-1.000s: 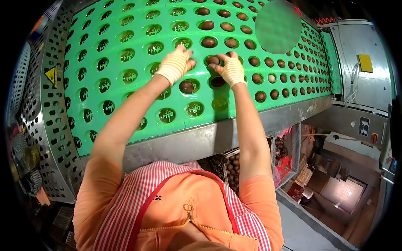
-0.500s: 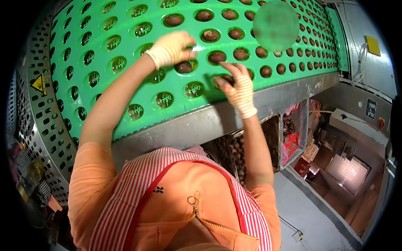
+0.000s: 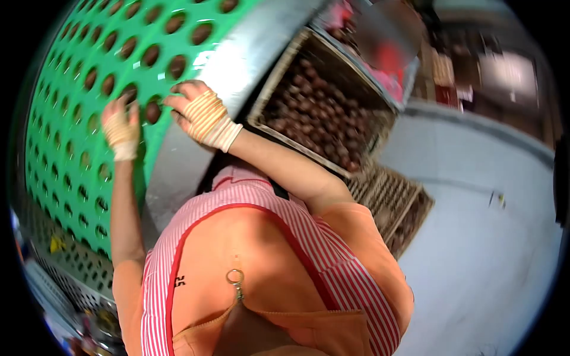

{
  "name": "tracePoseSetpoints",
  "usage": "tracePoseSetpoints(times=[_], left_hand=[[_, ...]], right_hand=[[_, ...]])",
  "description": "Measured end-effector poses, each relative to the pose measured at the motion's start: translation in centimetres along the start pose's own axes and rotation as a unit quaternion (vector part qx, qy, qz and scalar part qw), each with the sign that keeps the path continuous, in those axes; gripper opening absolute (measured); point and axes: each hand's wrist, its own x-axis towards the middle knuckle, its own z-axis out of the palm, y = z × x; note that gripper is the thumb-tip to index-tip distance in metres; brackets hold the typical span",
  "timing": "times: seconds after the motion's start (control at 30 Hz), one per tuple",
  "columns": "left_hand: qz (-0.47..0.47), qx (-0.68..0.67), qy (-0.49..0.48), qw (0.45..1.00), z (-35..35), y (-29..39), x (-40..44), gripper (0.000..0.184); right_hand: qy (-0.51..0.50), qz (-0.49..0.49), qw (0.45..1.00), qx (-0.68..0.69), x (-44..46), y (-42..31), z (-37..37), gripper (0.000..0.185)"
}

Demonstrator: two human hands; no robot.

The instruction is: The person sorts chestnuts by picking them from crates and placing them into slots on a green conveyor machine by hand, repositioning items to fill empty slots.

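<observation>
A green tray surface (image 3: 160,80) with rows of round cups lies at the upper left, many cups holding brown round items. My left hand (image 3: 121,129), in a cream wrapped glove with bare fingertips, is over the cups, its fingers apart around a dark brown item (image 3: 129,92). Close by on the right, my right hand (image 3: 202,113), in a striped glove, reaches to the tray's edge beside another brown item (image 3: 152,111). Its fingers are spread and nothing shows between them.
A crate (image 3: 285,59) full of brown round items stands right of the metal ledge (image 3: 178,157). Below it is another slatted crate (image 3: 386,199). Grey floor (image 3: 481,237) spreads at the right. Perforated metal (image 3: 77,267) borders the tray at the lower left.
The view has swung to the right, so the tray now sits at the left and the crates show fully. My right hand has moved to the tray's edge, close to my left hand.
</observation>
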Motion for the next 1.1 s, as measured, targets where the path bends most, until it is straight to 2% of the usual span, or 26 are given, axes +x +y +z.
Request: tracePoseSetpoints(times=[0.03,0.07,0.1,0.13,0.17,0.2,0.23,0.3,0.33,0.4,0.43,0.5,0.53,0.57,0.6,0.63,0.67,0.73,0.87,0.97,1.07,1.1], left_hand=[[0.015,0.006,0.058,0.998,2.4,-1.0,-1.1,0.02],[0.011,0.054,-0.001,0.998,2.9,-1.5,-1.6,0.019],[0.023,0.066,-0.023,0.997,2.8,-1.1,-1.3,0.017],[-0.002,0.074,-0.04,0.996,2.4,-0.2,-0.9,0.019],[-0.014,0.09,-0.059,0.994,2.4,0.1,-0.3,0.021],[-0.03,0.107,-0.082,0.99,2.4,0.3,0.4,0.023],[-0.056,0.13,-0.083,0.986,1.1,3.6,1.5,0.029],[0.011,0.012,-0.04,0.999,1.6,8.1,3.5,0.033],[0.042,-0.045,-0.02,0.998,2.1,10.7,4.2,0.036],[-0.007,-0.235,-0.118,0.965,3.3,20.7,4.9,0.042],[-0.043,-0.265,-0.223,0.937,3.7,25.7,5.1,0.045],[0.065,-0.325,-0.406,0.852,6.2,32.2,5.2,0.048],[0.131,-0.317,-0.477,0.809,8.7,34.2,4.7,0.044],[0.196,-0.276,-0.525,0.781,11.8,35.4,3.5,0.049],[0.211,-0.178,-0.605,0.747,13.1,37.6,3.0,0.058],[0.235,-0.113,-0.634,0.728,15.9,38.2,1.3,0.065],[0.204,-0.025,-0.688,0.696,15.8,40.4,1.5,0.069],[0.25,0.068,-0.71,0.655,17.6,41.9,0.8,0.072],[0.265,0.091,-0.714,0.642,20.1,41.8,-0.6,0.079],[0.272,0.089,-0.734,0.615,20.0,42.6,0.3,0.08],[0.202,0.101,-0.792,0.567,23.1,42.7,-1.0,0.074],[0.203,0.107,-0.809,0.542,24.4,42.2,-1.9,0.075]], right_hand=[[0.023,0.035,0.999,-0.004,-1.8,1.0,-2.4,0.028],[0.044,0.063,0.997,-0.001,-3.6,1.7,-4.9,0.031],[0.036,0.161,0.985,-0.037,-5.4,2.2,-8.1,0.029],[0.02,0.218,0.975,-0.038,-6.9,3.9,-12.0,0.027],[0.068,0.252,0.958,-0.118,-10.0,5.5,-15.3,0.026],[0.067,0.321,0.931,-0.161,-13.1,7.3,-18.7,0.029],[0.018,0.405,0.892,-0.2,-16.1,8.2,-22.7,0.036],[-0.067,0.531,0.784,-0.314,-22.5,10.8,-28.0,0.054],[-0.07,0.559,0.752,-0.343,-25.6,12.4,-29.5,0.058],[-0.092,0.574,0.742,-0.333,-28.8,15.0,-31.6,0.064],[-0.12,0.581,0.735,-0.328,-29.1,16.4,-31.9,0.066],[-0.174,0.592,0.717,-0.326,-28.9,18.8,-31.7,0.068],[-0.201,0.598,0.705,-0.325,-28.5,19.9,-31.5,0.069],[-0.228,0.604,0.691,-0.325,-28.3,20.4,-31.3,0.07],[-0.214,0.617,0.688,-0.315,-27.8,20.4,-31.4,0.069],[-0.199,0.63,0.685,-0.306,-27.1,20.5,-31.7,0.069],[-0.185,0.643,0.681,-0.297,-26.9,20.6,-31.8,0.068],[-0.168,0.65,0.686,-0.28,-27.2,20.9,-32.2,0.067],[-0.137,0.652,0.708,-0.235,-28.5,21.9,-32.3,0.067],[-0.112,0.571,0.774,-0.248,-30.5,22.2,-31.5,0.068],[-0.139,0.605,0.75,-0.226,-29.1,21.6,-31.5,0.069],[-0.169,0.617,0.74,-0.207,-29.2,22.2,-31.4,0.07]])
